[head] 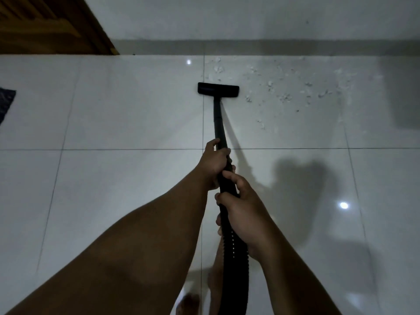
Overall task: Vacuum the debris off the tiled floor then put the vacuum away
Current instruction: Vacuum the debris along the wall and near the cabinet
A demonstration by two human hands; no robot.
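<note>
A black vacuum wand runs from my hands out to a flat black floor head resting on the glossy white tiled floor. My left hand grips the wand higher up. Just behind it my right hand is closed around the ribbed black hose. Pale scraps of debris lie scattered on the tile to the right of the floor head and beyond it, close to the wall. The vacuum body is out of view.
A white wall with a grey skirting closes off the far side. A brown wooden door stands at the upper left. A dark mat corner shows at the left edge. My bare feet are at the bottom.
</note>
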